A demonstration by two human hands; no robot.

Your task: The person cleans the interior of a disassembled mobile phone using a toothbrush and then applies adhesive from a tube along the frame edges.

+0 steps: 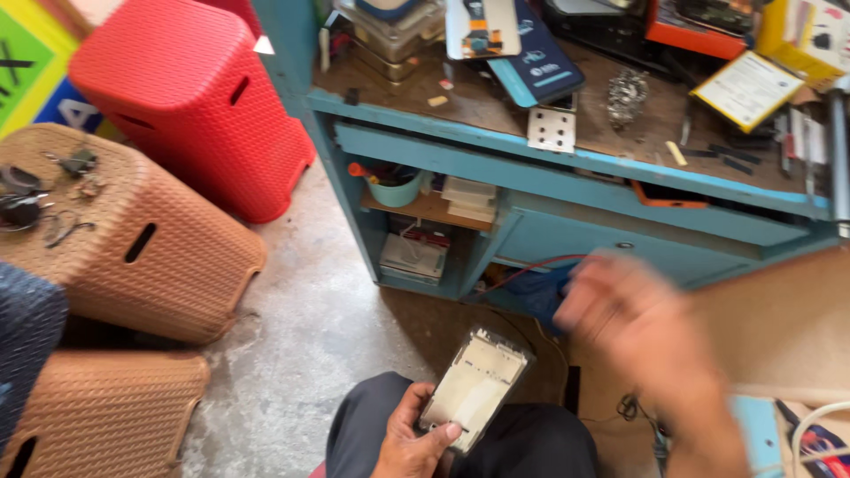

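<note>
The left hand (409,443) fingers hold a phone frame (474,388) over the lap. The right hand (633,323) is blurred, fingers unclear. A cluttered blue bench (567,164) stands over grey concrete floor (310,327), beside woven stools (150,248).

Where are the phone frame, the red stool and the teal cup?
phone frame (474,388), head view, middle of its pale back
red stool (181,84), head view, woven top
teal cup (394,188), head view, front wall

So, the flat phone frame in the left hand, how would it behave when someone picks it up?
The phone frame looks thin and flat, so probably light and stiff. Its smooth pale face may be slippery; the left hand grips only its lower end. Likely fragile if bent.
</note>
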